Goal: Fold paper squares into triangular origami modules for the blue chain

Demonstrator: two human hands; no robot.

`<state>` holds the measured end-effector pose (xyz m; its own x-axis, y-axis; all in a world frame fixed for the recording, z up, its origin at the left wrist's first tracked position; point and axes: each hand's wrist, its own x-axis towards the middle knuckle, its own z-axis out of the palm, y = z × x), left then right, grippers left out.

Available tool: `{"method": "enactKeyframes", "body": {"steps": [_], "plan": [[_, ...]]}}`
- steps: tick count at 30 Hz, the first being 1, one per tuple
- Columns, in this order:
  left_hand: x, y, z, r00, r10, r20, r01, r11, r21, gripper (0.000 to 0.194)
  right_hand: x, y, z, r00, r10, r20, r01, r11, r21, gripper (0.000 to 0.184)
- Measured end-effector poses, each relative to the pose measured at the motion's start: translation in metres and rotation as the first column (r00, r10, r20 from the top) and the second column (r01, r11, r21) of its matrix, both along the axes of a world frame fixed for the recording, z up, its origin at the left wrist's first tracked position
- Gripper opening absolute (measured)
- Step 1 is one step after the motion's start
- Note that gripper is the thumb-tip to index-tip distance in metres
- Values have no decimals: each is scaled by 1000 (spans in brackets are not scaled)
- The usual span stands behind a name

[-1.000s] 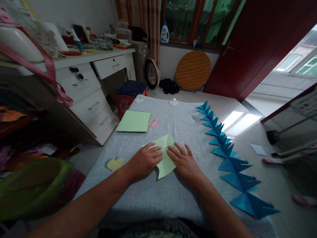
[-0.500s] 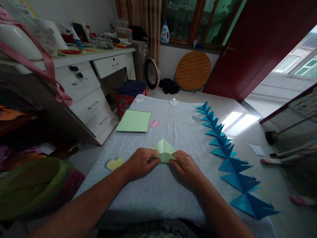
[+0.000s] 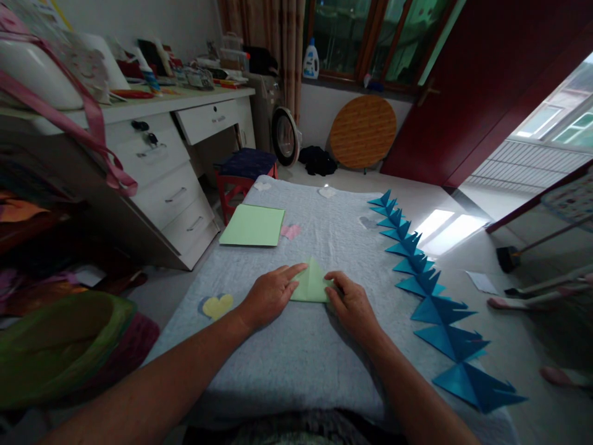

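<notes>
so from the head cam, both hands are working around one small piece of folded green paper (image 3: 310,287), which lies near the middle of the table (image 3: 278,380), right in front of the person. it's roughly a triangle, tip pointing away, with a straight edge on the near side and a crease running up the middle. the left hand (image 3: 271,293) has its index finger stretched out to the paper's left slope, thumb lower down by the same side, so it's more of a loose spread than a fist. the right hand (image 3: 351,303) is bent at the fingers, with the tips at the right side of the paper; can't tell if it's actually pinching the edge or just resting there. the table has a pale blue-grey cloth (image 3: 343,386) over it, with heart shapes on it, including a yellow heart (image 3: 218,306) out past the left wrist and a pink heart (image 3: 293,232) farther up. right beside the pink one, toward the far left, there's a neat square stack of green paper (image 3: 253,226). along the right edge runs a long row of blue folded paper pieces (image 3: 418,284), all pointy, set close together. behind all that: a red stool (image 3: 227,191) with a dark cushion (image 3: 249,162), and a round wooden tabletop (image 3: 364,131) leaning against the wall.
</notes>
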<state>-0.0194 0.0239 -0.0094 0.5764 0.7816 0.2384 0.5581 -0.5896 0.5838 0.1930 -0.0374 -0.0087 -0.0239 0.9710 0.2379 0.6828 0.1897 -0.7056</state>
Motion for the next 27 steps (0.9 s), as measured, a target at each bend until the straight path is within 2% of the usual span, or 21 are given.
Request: {"method": "enactKeyframes", "body": {"steps": [4,11,16,22,27], "plan": [[2,-1,1,990,12,-144,-10,1000,11,39,1,1,-3,999,36,22,-36,999,35,17],[7,-3,2,955,34,-295,-18,998,58,41,-1,4,-2,995,26,96,-25,1000,-7,19],[7,-2,3,941,59,-334,-29,995,94,41,0,3,-2,993,26,112,-27,1000,7,17],[8,3,-1,949,64,-309,-40,996,83,39,3,1,-2,996,-7,86,4,999,33,16],[11,4,1,928,83,-362,-63,996,65,38,4,0,-1,997,-23,76,21,999,27,17]]}}
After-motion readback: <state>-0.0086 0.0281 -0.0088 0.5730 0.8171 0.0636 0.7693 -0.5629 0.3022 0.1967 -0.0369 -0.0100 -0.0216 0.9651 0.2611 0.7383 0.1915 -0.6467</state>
